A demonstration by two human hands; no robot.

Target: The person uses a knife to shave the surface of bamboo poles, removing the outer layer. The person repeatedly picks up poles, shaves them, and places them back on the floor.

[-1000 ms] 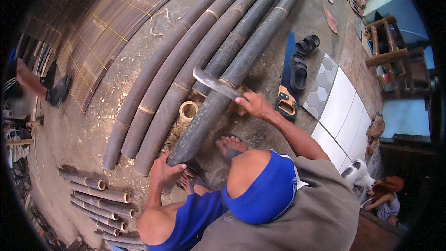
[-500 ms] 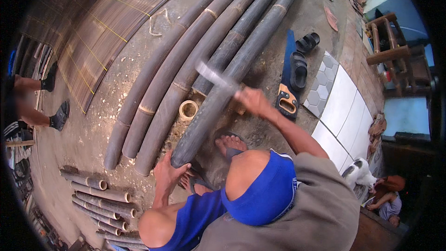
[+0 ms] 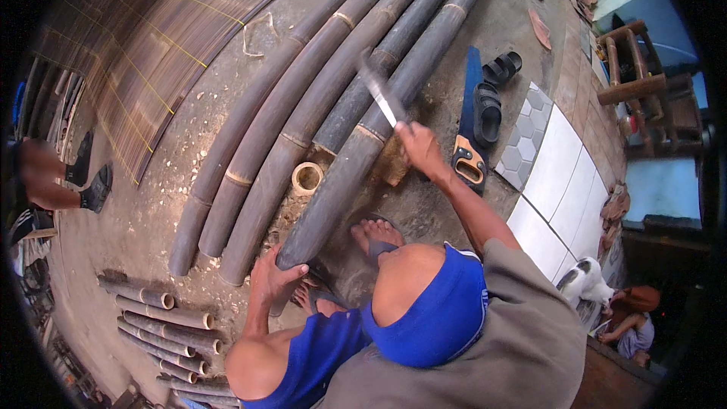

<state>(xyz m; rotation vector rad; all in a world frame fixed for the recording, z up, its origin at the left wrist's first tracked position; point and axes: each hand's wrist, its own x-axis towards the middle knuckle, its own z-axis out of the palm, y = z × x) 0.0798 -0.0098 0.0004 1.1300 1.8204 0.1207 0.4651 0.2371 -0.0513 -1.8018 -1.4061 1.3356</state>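
My right hand [image 3: 420,148] grips a machete [image 3: 388,104], its blade slanting up and left over the dark bamboo poles. The blade's far end is blurred by motion. Beneath it runs the rightmost bamboo pole [image 3: 335,195], a long dark one with a pale ring at its joint near the machete. My left hand [image 3: 271,276] holds this pole's near end, thumb on top, with the other fingers partly hidden. Left of it lie several long bamboo poles [image 3: 261,182] side by side. A short bamboo ring [image 3: 307,179] with a pale cut end stands between the poles.
A handsaw [image 3: 468,117] and black sandals [image 3: 487,112] lie to the right, beside tiles [image 3: 556,167]. Several short bamboo pieces [image 3: 163,333] are at lower left. A slatted mat [image 3: 151,38] spreads at upper left. Another person's legs [image 3: 57,174] show at far left; a cat [image 3: 585,284] is at right.
The machete and my right hand have shifted right and slightly up; the blade now points more steeply upward. The pole's pale joint ring now shows. My left hand stays at the pole's end.
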